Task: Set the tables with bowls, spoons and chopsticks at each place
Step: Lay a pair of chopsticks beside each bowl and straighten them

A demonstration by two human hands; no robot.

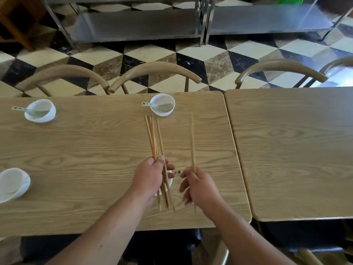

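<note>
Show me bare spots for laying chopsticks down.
Free: the wood strip right of the far-centre white ceramic bowl, and the whole right-hand wooden table. Crowded: beneath the left hand and right hand, both holding wooden chopsticks, over a half-hidden white bowl.

On the left table [86,150]: upper-left bowl [41,115] and upper-centre bowl [162,112], each holding a spoon [162,107]; left-edge bowl [13,184]. At centre, my left hand [150,176] holds the chopstick bundle [153,138], left of the chopstick pair [192,140] in my right hand [198,185].
</note>
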